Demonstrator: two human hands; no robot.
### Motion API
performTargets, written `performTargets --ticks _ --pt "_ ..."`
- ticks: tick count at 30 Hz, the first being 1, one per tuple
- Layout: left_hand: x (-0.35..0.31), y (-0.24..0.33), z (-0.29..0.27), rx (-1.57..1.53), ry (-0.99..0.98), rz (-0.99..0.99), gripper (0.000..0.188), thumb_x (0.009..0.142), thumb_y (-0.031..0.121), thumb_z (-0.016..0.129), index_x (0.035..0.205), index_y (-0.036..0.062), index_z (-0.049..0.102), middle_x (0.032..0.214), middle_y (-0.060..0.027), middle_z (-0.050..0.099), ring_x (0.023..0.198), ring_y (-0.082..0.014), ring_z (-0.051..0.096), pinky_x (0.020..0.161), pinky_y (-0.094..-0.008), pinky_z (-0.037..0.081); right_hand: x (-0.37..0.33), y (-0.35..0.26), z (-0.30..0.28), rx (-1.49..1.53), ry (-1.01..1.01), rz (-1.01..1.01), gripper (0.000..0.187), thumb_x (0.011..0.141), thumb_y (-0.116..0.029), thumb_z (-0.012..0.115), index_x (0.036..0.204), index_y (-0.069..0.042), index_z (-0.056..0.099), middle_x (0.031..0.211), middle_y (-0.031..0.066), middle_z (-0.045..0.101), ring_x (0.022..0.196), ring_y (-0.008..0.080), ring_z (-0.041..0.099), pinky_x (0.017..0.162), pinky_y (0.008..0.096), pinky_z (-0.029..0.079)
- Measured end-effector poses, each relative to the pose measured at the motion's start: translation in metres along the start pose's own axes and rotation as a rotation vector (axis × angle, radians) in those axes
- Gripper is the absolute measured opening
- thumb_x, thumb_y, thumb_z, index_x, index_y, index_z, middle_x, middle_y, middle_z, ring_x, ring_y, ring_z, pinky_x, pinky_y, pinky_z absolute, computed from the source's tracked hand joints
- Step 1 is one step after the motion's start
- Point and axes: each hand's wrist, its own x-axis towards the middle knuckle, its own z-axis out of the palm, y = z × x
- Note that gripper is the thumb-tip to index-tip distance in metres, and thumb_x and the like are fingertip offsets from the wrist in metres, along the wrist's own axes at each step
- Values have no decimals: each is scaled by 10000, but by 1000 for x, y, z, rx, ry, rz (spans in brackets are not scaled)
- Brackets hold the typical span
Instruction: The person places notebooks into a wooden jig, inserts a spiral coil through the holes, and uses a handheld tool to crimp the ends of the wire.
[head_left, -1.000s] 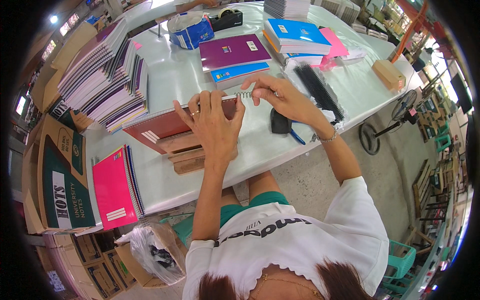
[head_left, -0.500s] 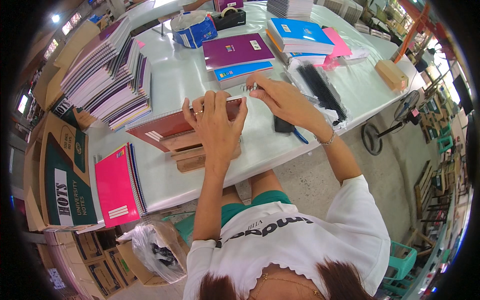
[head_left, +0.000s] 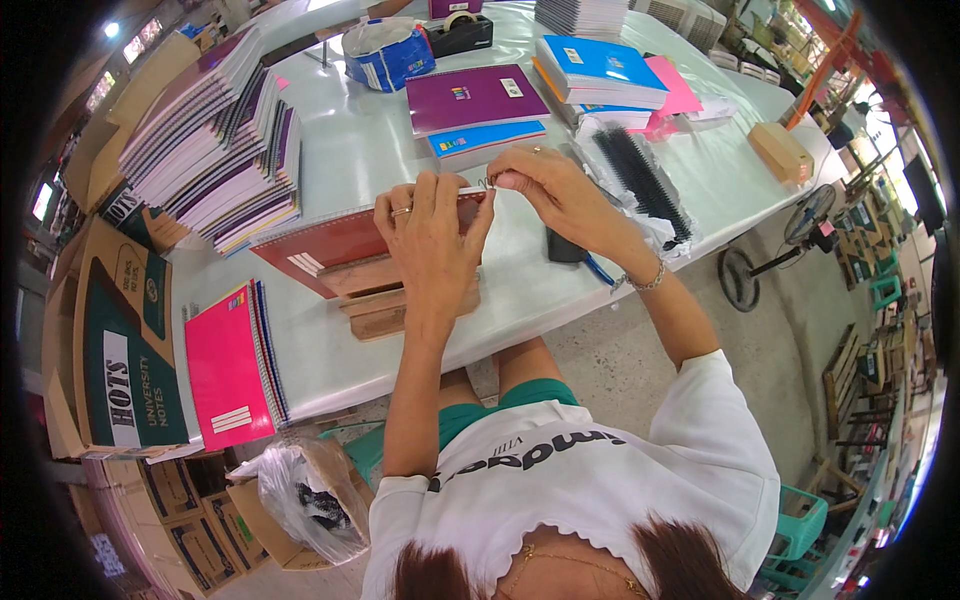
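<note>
A reddish-brown notebook [head_left: 340, 242] stands on its long edge in a slotted wooden stand [head_left: 375, 318], its bound edge uppermost. My left hand [head_left: 432, 245] is closed over the notebook's right end, fingers behind and thumb at the corner. A thin dark spiral wire [head_left: 488, 184] sticks out at that top right corner. With thumb and forefinger, my right hand [head_left: 560, 195] pinches this wire right beside my left thumb. A purple notebook [head_left: 470, 100] lies on a blue one [head_left: 490, 142] just beyond my hands.
Stacked spiral notebooks [head_left: 220, 150] rise at the left, with pink-covered notebooks [head_left: 228, 365] and a carton [head_left: 120, 350] nearer. Black coils [head_left: 645, 180] lie on plastic at the right, near a blue-handled tool [head_left: 600, 270]. Blue notebooks [head_left: 605, 65] and a tape dispenser [head_left: 460, 36] are farther back.
My right hand has moved slightly left and down to the notebook's corner, its fingers now closer to my left thumb. The notebook stays in the stand under my left hand.
</note>
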Motion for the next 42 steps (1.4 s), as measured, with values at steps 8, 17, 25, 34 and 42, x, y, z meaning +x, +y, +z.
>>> performTargets --ticks 8,17,25,34,42 --pt "-3 3 -3 -38 1 12 232 800 297 715 897 111 617 865 -42 524 894 -246 477 902 -410 314 -1 -4 -2 75 7 38 148 915 -106 583 1003 12 600 905 150 644 791 324 600 720 362 470" --pt "-83 -4 25 105 348 83 295 633 324 843 878 263 689 989 75 563 987 -150 471 912 -390 285 -25 -31 -15 56 -380 122 95 902 -149 605 989 -112 604 887 25 641 852 213 558 851 366 380" --pt "-111 -11 36 108 334 100 324 630 375 844 914 293 711 1017 96 558 1023 -147 467 936 -377 274 -37 -29 -5 -63 -345 55 111 892 -182 612 977 -111 619 864 26 621 853 216 553 797 353 408" --pt "-110 -13 36 110 340 114 328 648 404 832 935 297 714 1027 98 566 1031 -155 468 957 -385 277 -37 -25 -1 -100 -382 -30 119 865 -152 619 976 -111 634 896 23 609 846 221 540 788 356 413" --pt "-95 -13 27 100 327 148 306 675 396 827 931 278 708 1009 78 578 1035 -171 480 1000 -412 271 -34 -27 -7 -86 -330 -51 169 825 -109 658 994 -91 662 890 23 609 842 215 517 837 330 388"
